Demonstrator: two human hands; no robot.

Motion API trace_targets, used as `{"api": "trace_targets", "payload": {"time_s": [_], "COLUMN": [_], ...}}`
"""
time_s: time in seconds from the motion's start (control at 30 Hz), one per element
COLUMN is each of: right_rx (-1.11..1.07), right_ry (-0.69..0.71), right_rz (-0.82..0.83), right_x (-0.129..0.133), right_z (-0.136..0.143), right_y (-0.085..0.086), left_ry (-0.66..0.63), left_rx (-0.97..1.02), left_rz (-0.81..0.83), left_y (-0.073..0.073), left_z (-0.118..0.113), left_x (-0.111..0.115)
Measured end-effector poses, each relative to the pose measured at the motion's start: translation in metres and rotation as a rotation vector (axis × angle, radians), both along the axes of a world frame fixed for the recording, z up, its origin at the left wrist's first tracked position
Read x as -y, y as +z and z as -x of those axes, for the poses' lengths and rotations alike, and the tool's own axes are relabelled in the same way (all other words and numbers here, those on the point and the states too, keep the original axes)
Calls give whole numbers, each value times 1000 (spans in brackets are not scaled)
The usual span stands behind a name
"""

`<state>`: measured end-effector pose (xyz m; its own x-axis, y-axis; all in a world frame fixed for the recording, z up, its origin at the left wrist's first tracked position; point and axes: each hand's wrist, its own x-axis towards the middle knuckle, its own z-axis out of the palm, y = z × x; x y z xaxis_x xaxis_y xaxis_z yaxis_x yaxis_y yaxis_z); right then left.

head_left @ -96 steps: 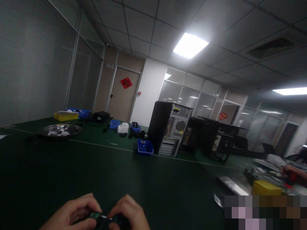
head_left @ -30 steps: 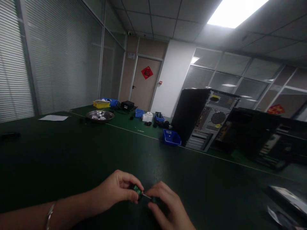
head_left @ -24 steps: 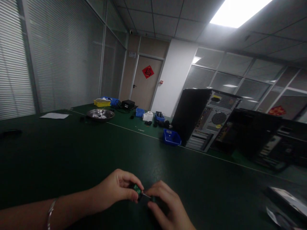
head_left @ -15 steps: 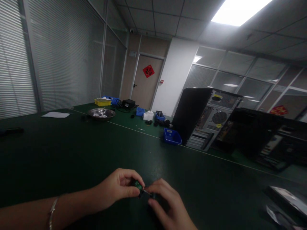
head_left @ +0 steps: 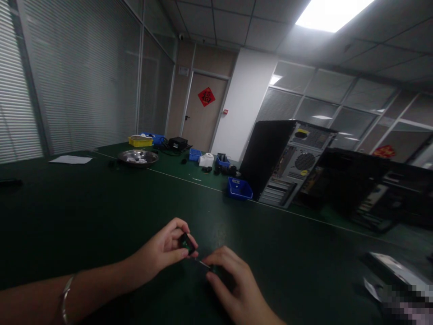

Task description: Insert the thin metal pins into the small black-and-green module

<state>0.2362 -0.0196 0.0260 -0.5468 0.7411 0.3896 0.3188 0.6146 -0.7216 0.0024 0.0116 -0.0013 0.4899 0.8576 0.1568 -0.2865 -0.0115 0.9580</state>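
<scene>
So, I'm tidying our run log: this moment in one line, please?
left hand: holds black-green part | right hand: holds thin-shafted tool | blue tray: beside computer tower

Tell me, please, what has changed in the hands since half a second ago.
The left hand has moved up in view, away from the right hand, and turned the small green piece so less green shows. More of the thin tool in the right hand now shows; whether its tip touches the piece is too small to tell. Nothing was let go; the nearest blue tray and computer tower stayed put.
</scene>
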Motion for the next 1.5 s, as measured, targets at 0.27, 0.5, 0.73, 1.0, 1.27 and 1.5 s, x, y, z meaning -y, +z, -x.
{"api": "trace_targets", "payload": {"time_s": [0.27,0.5,0.73,1.0,1.27,1.5], "right_rx": [-14,-22,-19,-10,10,27], "right_ry": [-24,-51,-35,-41,-44,-30], "right_rz": [-1,-5,16,40,24,25], "right_x": [0,-1,-1,-1,-2,0], "right_z": [-1,-2,-2,-2,-2,-1], "right_y": [-4,-5,-3,-6,-6,-4], "left_ry": [77,44,31,66,110,133], "left_rx": [-240,-375,-471,-580,-598,-630], "left_rz": [-75,-223,-295,-551,-582,-551], "left_y": [16,16,23,32,24,21], "left_z": [3,0,0,0,1,2], "left_x": [10,18,22,19,18,14]}}
